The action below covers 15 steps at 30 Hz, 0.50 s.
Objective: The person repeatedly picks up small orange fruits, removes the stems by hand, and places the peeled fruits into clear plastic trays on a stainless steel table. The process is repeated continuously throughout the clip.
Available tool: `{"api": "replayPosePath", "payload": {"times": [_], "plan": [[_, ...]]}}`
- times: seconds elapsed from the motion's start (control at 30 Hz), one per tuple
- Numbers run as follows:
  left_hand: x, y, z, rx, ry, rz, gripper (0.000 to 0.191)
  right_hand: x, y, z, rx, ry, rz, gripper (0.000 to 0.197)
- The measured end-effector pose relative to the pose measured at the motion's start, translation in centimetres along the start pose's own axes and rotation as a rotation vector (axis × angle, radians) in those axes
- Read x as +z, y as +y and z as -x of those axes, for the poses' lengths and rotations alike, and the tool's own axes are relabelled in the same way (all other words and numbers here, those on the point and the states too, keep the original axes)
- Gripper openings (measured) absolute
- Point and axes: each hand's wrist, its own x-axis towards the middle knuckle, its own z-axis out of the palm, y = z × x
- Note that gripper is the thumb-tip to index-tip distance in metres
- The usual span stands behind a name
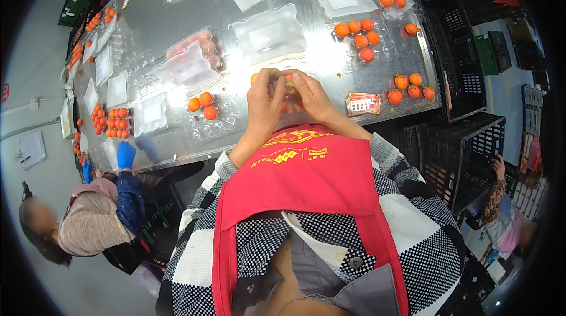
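Observation:
My left hand point(265, 101) and my right hand point(313, 98) meet over the near edge of the metal table, fingers curled around one small orange fruit point(289, 87), seemingly a persimmon. Its green calyx shows between my fingertips. Beneath my hands, more orange fruit and clear plastic are mostly hidden. Left of them, a clear molded tray point(213, 125) holds three orange fruits point(206, 99). To the right lies a stack of printed cards point(363, 104). Loose orange fruits point(401, 81) sit in clear plastic at the table's right end.
Another clear tray point(384, 48) carries several fruits. Lidded and stacked packs point(267, 32) spread across the metal table point(185, 19). Black crates point(460, 161) stand at the right. At the left, a co-worker's blue-gloved hand point(126, 155) is over the table; another person's hand point(498, 167) touches a crate.

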Motion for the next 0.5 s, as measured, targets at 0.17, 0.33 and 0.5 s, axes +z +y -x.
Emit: {"api": "replayPosePath", "payload": {"times": [0.17, 0.33, 0.5], "plan": [[0.0, -0.2, 0.0, -0.003, 0.002, 0.016, 0.006, -0.1, 0.0, 0.0, 0.055, -0.030, -0.121, 0.057], [0.1, -0.5, 0.1, -0.016, 0.007, 0.026, 0.007, -0.4, -0.2, 0.1, 0.102, -0.029, -0.108, 0.059], [0.1, -1.0, 0.1, -0.059, 0.001, 0.066, 0.007, -0.7, 0.0, 0.0, 0.109, -0.050, -0.145, 0.056]]}}
